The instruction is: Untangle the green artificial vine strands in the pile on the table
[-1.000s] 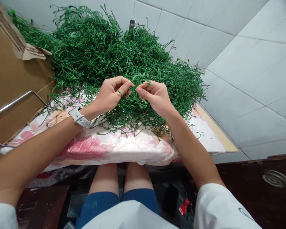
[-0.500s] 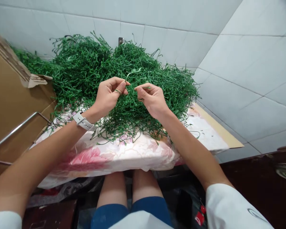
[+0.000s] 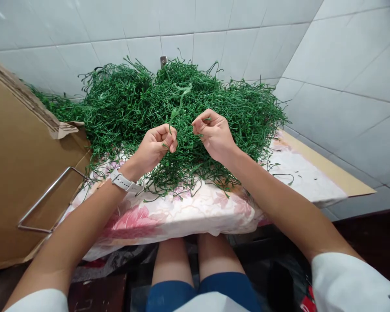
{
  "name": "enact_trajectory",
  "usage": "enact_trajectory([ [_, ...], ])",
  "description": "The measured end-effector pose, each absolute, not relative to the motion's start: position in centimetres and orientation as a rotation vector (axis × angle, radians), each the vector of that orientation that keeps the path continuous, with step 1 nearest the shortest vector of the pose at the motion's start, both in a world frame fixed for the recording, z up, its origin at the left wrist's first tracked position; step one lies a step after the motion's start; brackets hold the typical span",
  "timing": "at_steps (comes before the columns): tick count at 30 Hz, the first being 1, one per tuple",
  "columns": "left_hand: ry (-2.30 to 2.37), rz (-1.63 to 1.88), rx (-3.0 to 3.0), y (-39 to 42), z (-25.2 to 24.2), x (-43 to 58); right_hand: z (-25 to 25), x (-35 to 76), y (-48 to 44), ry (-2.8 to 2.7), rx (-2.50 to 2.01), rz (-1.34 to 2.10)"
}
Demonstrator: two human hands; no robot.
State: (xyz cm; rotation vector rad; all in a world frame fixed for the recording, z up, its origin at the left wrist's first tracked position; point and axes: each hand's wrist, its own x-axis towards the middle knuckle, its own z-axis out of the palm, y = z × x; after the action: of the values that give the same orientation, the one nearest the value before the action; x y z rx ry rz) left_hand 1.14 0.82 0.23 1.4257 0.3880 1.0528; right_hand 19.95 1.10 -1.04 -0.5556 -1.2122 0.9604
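My left hand (image 3: pixel 154 146) is closed in a pinch around the lower end of a light green stem (image 3: pixel 173 114), which stands up from the fingers and spreads into a leafy tip. My right hand (image 3: pixel 217 135), a short way to the right, has its thumb and fingertips pressed together. A small bit of dark green stem (image 3: pixel 208 118) shows between its fingers. Behind and below both hands lies a big tangled pile of thin green stems (image 3: pixel 123 104) with small knobbed ends, perhaps artificial. Fingers hide part of what each hand grips.
A floral cloth (image 3: pixel 195 212) covers the table under the pile. At the left stands a cardboard box (image 3: pixel 22 173) with a metal wire frame (image 3: pixel 42 201) before it. White wall tiles (image 3: pixel 214 47) close off the back and right. A tan board edge (image 3: pixel 331 167) shows at the right.
My hands have drawn a little farther apart, the left one lower. The stem in my left hand now rises higher above the fingers. The camera view has shifted slightly.
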Motion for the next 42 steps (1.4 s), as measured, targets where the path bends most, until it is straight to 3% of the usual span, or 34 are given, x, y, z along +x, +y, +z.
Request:
enact_trajectory([
  [19,0.442,1.146,1.239,-0.5,-0.7,3.4,-1.0,19.1,1.8,-1.094,-0.643,0.647],
  [26,0.348,1.005,1.455,-1.9,-1.8,2.4,-0.5,27.9,6.6,-0.748,-0.616,0.428],
  [42,0.441,1.119,1.081,-0.3,-0.6,1.5,-1.2,23.6,3.4,-1.462,-0.731,0.311],
])
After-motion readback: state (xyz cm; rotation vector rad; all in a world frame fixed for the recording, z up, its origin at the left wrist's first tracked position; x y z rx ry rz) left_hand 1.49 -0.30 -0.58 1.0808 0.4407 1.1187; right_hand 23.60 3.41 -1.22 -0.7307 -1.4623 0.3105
